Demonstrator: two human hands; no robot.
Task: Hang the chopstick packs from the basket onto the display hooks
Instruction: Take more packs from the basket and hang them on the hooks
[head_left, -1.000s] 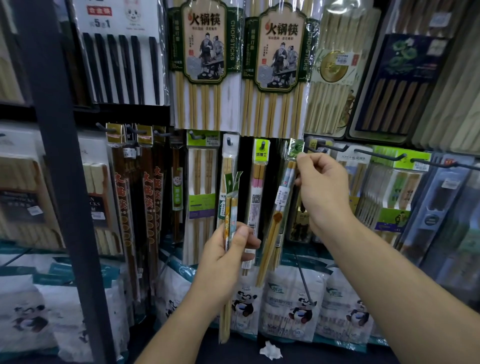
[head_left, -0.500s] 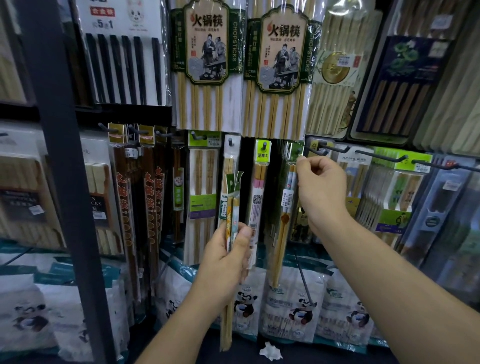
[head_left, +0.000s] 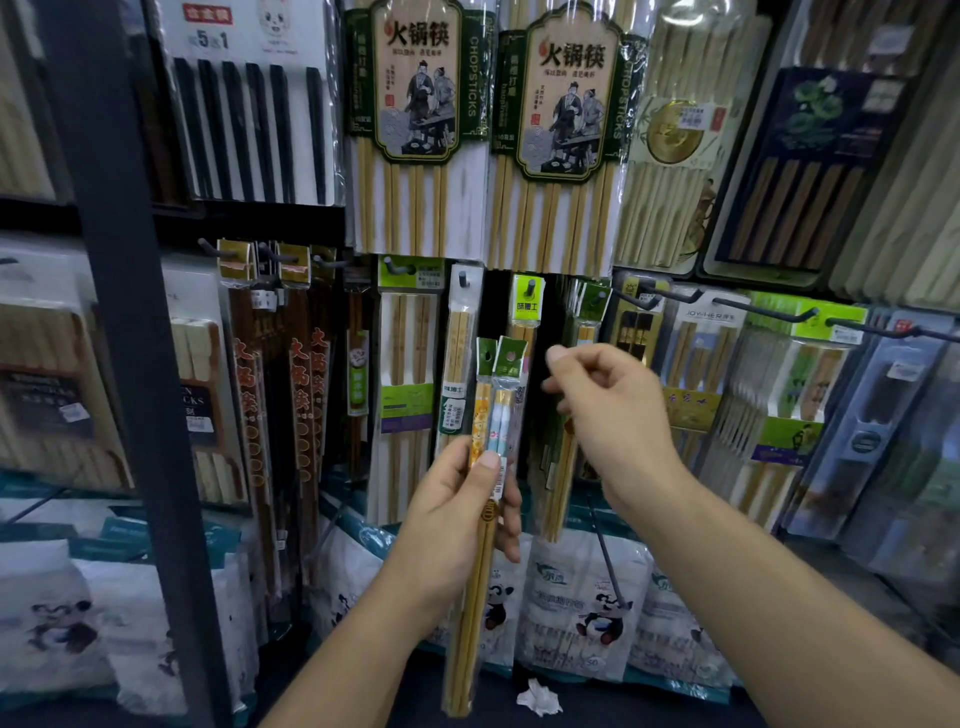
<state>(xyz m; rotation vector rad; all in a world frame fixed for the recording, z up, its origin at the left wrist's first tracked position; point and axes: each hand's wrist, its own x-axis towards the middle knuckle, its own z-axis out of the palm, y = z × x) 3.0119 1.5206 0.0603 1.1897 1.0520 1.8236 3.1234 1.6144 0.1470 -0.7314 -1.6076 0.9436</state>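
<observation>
The step in hand looks like picking one pack to hang. Your left hand (head_left: 457, 514) grips two slim chopstick packs (head_left: 493, 415) upright in front of the rack, thumb pressed on their fronts. Your right hand (head_left: 613, 415) hovers just beside their tops, fingers loosely curled, holding nothing. The next move calls for pinching one green header card (head_left: 509, 356) and threading its small punched hole onto one of the dark wire hooks (head_left: 670, 299) — fine aiming. The packs are narrow sleeves of glossy clear film over pale bamboo sticks — probably slippery, floppy at the card end. The basket is out of view.
</observation>
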